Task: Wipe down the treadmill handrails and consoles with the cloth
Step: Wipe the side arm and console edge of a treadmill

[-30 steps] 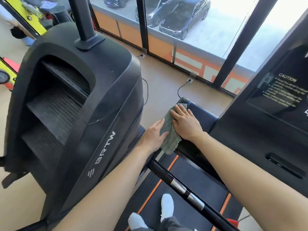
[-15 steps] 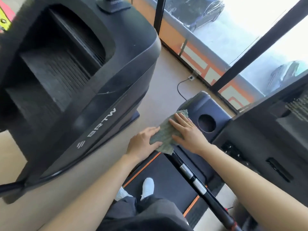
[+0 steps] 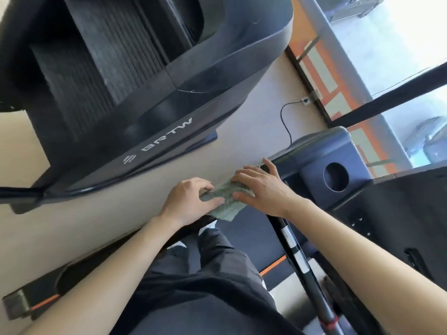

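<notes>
Both my hands are on the cloth [image 3: 225, 199], a grey-green rag bunched at the left end of the treadmill console [image 3: 321, 151]. My right hand [image 3: 262, 187] lies flat over its far half, fingers spread, fingertips reaching the console's left edge, thumb pressing the cloth's near side. My left hand [image 3: 189, 200] comes in from the left, fingers curled onto the cloth's left edge and thumb pinching underneath, so that hand is gripping it. The cloth's near corner hangs loose below my hands, over the top of the handrail [image 3: 297, 259], which runs from under the cloth down toward the bottom edge with silver sensor bands along it. Whether the cloth touches the rail itself I cannot tell; my hands cover that spot.

Just right of my right hand is the cup holder [image 3: 336, 177], a round well in the console's left wing; it looks dark inside and I can't make out anything in it. Below me is the belt [image 3: 256, 240] with an orange stripe along its side. To the left stands the stair climber [image 3: 169, 88], well apart from my hands, across a strip of beige floor [image 3: 251, 112].
</notes>
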Demonstrator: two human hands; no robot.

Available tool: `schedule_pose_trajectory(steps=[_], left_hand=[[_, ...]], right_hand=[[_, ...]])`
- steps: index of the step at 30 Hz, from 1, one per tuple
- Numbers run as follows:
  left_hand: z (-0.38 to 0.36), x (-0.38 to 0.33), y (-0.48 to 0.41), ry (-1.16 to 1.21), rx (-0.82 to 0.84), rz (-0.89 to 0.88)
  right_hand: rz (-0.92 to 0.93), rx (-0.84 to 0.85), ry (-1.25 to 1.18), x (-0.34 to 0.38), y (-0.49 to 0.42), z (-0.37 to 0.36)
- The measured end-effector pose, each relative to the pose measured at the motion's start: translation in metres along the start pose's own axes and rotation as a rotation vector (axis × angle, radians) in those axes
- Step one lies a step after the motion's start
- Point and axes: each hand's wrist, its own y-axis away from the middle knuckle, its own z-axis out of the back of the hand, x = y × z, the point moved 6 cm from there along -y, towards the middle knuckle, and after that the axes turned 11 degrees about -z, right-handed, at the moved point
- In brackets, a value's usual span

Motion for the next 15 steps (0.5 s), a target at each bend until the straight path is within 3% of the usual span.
schedule_pose_trajectory(steps=[5, 15], left_hand=[[-0.015, -0.007, -0.009, 0.113, 0.104, 0.054], [-0.04, -0.015, -0.071, 0.221, 0.343, 0.13]], right_hand=[[-0.021, 0.127, 0.096, -0.024, -0.024, 0.005], [-0.108, 0.681, -0.031, -0.08, -0.08, 0.03]])
